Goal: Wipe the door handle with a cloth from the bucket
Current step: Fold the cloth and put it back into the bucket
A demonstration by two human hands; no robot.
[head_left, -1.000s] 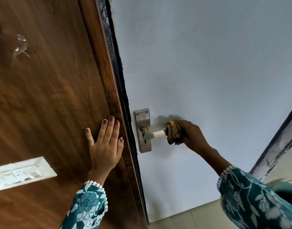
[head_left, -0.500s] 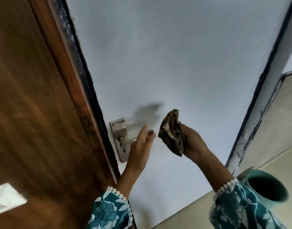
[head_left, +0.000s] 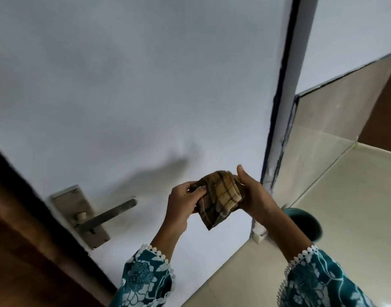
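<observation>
Both hands hold a folded brown-and-tan checked cloth in the air in front of a pale grey door. The left hand pinches the cloth's left edge between thumb and fingers; the right hand cups its right side, thumb raised above the fold. One corner of the cloth hangs down between the wrists. The brushed-metal lever door handle on its rectangular plate lies to the left of the hands and a little lower, well apart from the cloth and untouched. A teal round bucket stands on the beige tiled floor, partly hidden behind the right forearm.
</observation>
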